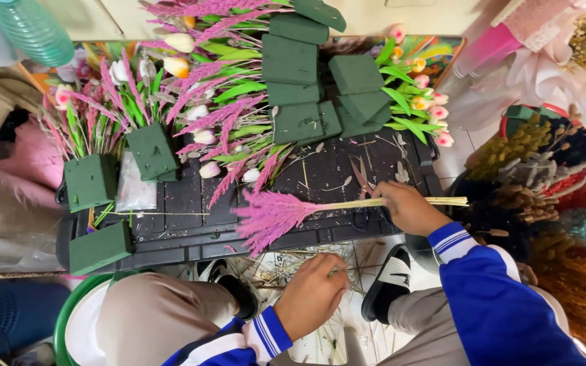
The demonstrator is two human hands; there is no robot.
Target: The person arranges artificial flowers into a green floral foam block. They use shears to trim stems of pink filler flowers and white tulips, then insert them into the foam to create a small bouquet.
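- Done: several foam blocks already stuck with tulips and pink stems.
- Left: bare blocks stacked on counter.
- Right hand: gripping pink bunch.
- Left hand: pinching loose stems near floor.

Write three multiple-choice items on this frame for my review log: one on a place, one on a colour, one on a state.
1. Where do the scissors lie?
A. on the black tray
B. on the floor between the feet
C. in the green bucket

2. What colour are the plumes of the bunch of dried stems in the right hand?
A. yellow
B. pink
C. blue

3. What is the state of the left hand?
A. closed round a foam block
B. resting flat on a knee
C. reaching down into loose stems on the floor

Answers:
1. A, they rest on the tray just above the right hand.
2. B, the feathery heads are pink on pale stalks.
3. C, its fingers are among the cut stems between the sandals.
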